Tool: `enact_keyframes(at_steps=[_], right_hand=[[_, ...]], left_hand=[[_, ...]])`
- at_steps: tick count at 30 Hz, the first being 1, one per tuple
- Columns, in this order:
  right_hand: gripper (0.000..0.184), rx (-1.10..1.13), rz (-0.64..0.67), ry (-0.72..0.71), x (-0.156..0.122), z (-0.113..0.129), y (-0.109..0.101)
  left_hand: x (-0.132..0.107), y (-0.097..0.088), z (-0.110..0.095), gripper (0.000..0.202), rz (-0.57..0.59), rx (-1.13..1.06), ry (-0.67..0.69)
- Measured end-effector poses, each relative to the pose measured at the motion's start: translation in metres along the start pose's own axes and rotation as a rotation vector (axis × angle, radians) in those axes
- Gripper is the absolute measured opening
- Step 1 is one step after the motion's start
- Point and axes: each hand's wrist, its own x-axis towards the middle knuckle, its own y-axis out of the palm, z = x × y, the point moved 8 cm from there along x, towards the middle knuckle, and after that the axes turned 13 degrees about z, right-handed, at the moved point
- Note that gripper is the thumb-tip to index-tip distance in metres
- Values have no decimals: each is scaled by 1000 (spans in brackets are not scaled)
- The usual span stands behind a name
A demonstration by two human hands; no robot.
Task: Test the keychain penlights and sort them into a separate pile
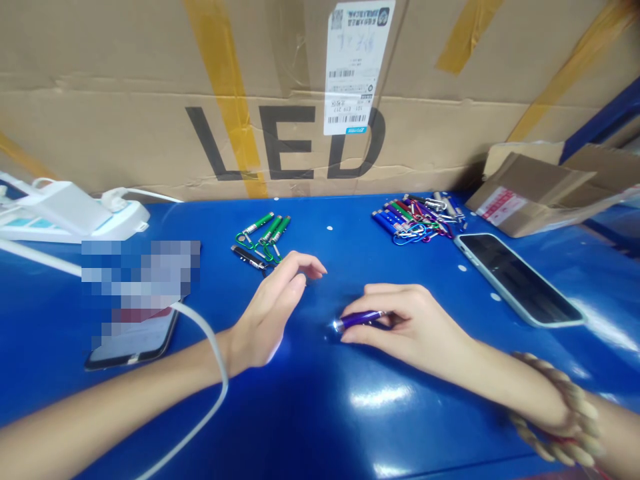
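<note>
My right hand (400,323) rests on the blue table (320,413) with its fingers closed round a small purple keychain flashlight (357,321), whose silver tip points left. My left hand (273,310) lies a short way to the left, palm down, fingers loosely stretched and empty, its fingertips close to a small group of green keychain flashlights (265,233) and a black one (249,257). A beaded bracelet (560,413) is on my right wrist.
A pile of mixed-colour flashlights with carabiner clips (417,217) lies at the back right. A phone (517,279) lies right of it, another phone (133,340) at the left with a white cable (213,373) across my forearm. A power strip (65,213), a big "LED" carton (320,87) and a small open box (540,190) stand behind.
</note>
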Motion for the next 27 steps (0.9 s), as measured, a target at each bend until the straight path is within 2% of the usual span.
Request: enact_keyframes(at_steps=[11,18,27], right_hand=[[19,12,-1,9,1,-3,0],[22,16,61,0,0,0,5],[27,16,50,1,2,-4,4]], left_hand=[[0,1,-1,32,9,9,-5],[0,2,-2,31,18,4,-6],[1,2,-3,31,36,17,-1]])
